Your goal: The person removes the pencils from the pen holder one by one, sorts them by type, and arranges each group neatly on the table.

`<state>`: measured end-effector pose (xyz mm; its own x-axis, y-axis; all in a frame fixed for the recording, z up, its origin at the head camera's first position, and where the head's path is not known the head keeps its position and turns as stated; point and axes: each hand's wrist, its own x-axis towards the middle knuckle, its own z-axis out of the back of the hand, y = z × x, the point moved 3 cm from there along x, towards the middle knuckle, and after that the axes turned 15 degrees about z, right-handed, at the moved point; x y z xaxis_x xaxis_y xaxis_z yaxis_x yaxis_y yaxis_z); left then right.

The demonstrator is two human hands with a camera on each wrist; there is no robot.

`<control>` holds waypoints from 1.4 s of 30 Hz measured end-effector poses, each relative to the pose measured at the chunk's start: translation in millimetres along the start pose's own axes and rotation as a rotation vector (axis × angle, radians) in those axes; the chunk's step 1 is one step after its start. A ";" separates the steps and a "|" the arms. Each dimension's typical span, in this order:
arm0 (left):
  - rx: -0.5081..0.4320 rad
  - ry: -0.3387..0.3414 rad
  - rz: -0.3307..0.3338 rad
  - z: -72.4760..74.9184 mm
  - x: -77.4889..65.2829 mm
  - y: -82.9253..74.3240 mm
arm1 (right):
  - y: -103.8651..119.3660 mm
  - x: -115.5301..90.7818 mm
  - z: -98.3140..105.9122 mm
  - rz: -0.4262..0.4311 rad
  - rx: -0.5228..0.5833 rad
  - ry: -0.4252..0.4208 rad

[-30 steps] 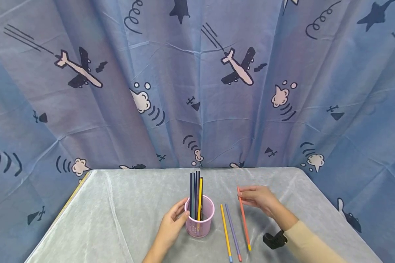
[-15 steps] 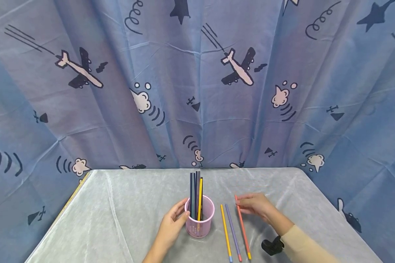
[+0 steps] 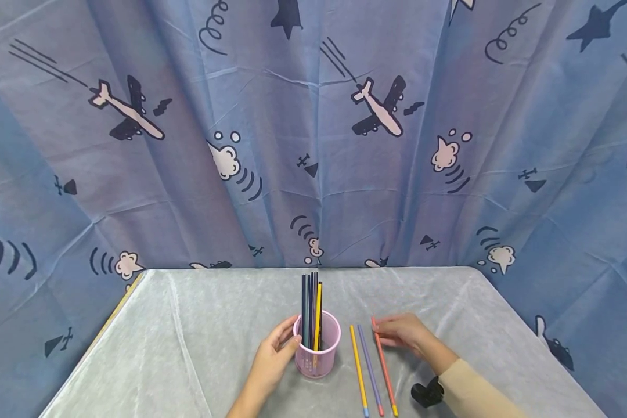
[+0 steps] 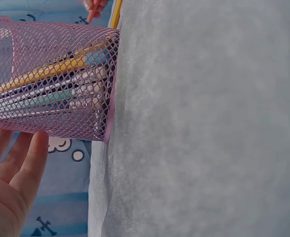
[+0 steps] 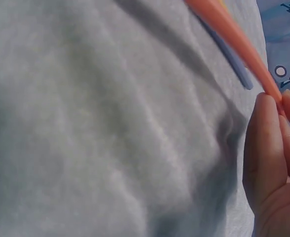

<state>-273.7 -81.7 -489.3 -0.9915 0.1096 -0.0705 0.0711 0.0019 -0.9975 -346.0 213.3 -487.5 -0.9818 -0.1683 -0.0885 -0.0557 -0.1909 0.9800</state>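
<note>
A pink mesh pencil cup (image 3: 330, 349) stands upright, with several pencils (image 4: 61, 69) inside leaning to one side. My left hand (image 3: 273, 355) holds it from the left, thumb at the front of the rim and fingers on the far side. On the right, my right hand (image 3: 406, 333) pinches the far end of an orange-red pencil (image 3: 384, 367) between thumb and fingers; its near end is yellow. Beside it lie a purple pencil (image 3: 370, 370) and a yellow pencil (image 3: 359, 371), roughly parallel. Close up in the right wrist view, thumb and fingertips meet on the orange-red pencil (image 5: 238, 42).
A grey-white cloth covers the table (image 3: 214, 325). Behind it hangs a blue curtain (image 3: 271, 145) printed with airplanes, right against the far edge. A black device (image 3: 427, 393) is at the right wrist, by the beige sleeve (image 3: 470, 389).
My right hand has moved left and nearer with the orange-red pencil, bringing it down alongside the purple one. The left hand and the cup have stayed put.
</note>
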 end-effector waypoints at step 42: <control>0.001 0.008 0.023 0.5 1.8 2.5 | 39.9 6.8 -30.1 0.200 -0.119 -0.114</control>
<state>-275.4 -82.0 -491.9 -0.9886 0.1178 -0.0936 0.0940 -0.0018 -0.9956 -349.4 175.4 -454.3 -0.9856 -0.1051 0.1322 0.1568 -0.2780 0.9477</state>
